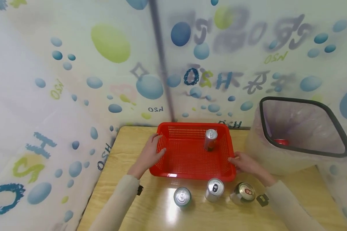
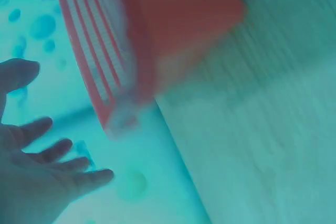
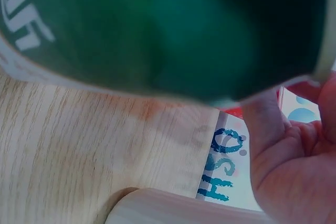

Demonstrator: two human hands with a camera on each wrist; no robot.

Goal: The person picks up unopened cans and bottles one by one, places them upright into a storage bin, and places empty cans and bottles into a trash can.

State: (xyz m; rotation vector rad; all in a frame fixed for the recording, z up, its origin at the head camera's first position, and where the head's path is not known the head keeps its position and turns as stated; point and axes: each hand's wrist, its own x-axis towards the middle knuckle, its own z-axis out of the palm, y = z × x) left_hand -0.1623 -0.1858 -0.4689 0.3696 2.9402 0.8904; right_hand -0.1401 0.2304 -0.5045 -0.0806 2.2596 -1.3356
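Note:
A red plastic basket (image 1: 188, 175) with perforated sides sits on the wooden table, and one upright can (image 1: 210, 140) stands inside it, towards the right. My left hand (image 1: 148, 155) is at the basket's left end, its fingers extended and spread; the left wrist view shows them apart from the blurred basket (image 2: 178, 30). At the right end, my right hand (image 1: 247, 164) grips the rim with the thumb over the edge. The right wrist view has this hand (image 3: 294, 166) partly behind a large green can (image 3: 157, 40) close to the camera.
Three more cans stand before the basket: one at left (image 1: 182, 197), a silver one (image 1: 215, 190) and a gold-topped one (image 1: 243, 193) near my right wrist. A bin (image 1: 266, 154) with a black rim and plastic liner stands at right, a red object (image 1: 281, 141) inside. Patterned curtains enclose the table.

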